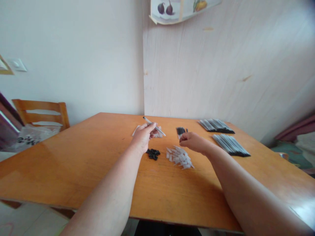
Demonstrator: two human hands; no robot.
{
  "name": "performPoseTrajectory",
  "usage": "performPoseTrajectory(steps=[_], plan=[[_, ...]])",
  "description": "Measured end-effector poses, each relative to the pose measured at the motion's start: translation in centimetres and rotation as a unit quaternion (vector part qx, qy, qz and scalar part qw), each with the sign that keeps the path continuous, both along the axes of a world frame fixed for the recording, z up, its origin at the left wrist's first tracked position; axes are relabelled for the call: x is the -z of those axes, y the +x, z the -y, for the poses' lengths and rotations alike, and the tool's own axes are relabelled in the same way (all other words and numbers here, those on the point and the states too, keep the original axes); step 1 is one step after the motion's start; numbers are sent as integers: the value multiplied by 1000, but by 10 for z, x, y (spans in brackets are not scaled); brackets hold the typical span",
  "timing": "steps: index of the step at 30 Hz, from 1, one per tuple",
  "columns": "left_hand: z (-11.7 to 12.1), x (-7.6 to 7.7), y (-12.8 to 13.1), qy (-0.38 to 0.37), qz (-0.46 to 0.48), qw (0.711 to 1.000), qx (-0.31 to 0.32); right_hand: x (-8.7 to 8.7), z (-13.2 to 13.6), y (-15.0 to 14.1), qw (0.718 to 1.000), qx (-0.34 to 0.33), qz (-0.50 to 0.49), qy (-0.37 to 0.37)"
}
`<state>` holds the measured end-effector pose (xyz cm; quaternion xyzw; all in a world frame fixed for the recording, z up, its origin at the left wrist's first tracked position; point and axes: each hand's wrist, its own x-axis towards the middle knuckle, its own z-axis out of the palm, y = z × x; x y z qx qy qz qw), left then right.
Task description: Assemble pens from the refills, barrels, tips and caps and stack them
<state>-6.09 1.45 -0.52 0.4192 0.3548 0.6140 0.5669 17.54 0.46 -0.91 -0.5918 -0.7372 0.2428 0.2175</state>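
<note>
My left hand (145, 133) is closed around a slim pen (154, 126) with a pale barrel and a dark upper end, held slanting above the table. Behind and beneath that hand lie white tube-like pieces (159, 132), partly covered by it. My right hand (189, 141) hovers over the table with its fingers pinched together; whatever they hold is hidden. Just beyond it lies a row of thin black-and-white sticks (180, 131). A heap of small whitish tapered pieces (179, 156) lies in front of my right hand. Small black pieces (153, 154) form a pile nearer my left wrist.
Two rows of pale pens with black ends, one farther (216, 126) and one nearer (231, 145), lie at the right of the wooden table (98, 170). A wooden chair (44, 113) with a clear plastic bag (34, 136) stands at the left. A wall runs behind the table.
</note>
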Motion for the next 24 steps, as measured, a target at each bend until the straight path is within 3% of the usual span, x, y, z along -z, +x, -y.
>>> performPoseTrajectory(steps=[8, 24], plan=[[3, -2, 0, -10, -7, 1000, 6, 3, -1, 24, 995, -43, 51, -75], [1, 0, 0, -16, -19, 1000, 13, 3, 0, 13, 992, -59, 69, -87]])
